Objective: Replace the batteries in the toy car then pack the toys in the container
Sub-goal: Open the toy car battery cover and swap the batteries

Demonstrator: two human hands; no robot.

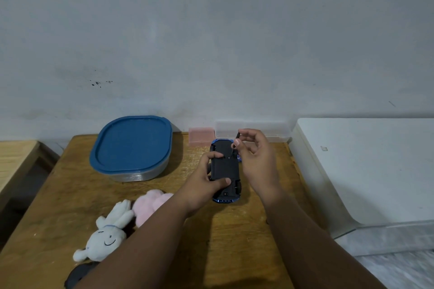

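Head view: the left hand (206, 185) grips the upturned toy car (225, 168) steady while the right hand (256, 159) pinches a slim tool (237, 136) over its underside, apparently poised for unscrewing.

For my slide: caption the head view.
Left hand grips the upturned toy car while the right hand pinches a thin tool above it.
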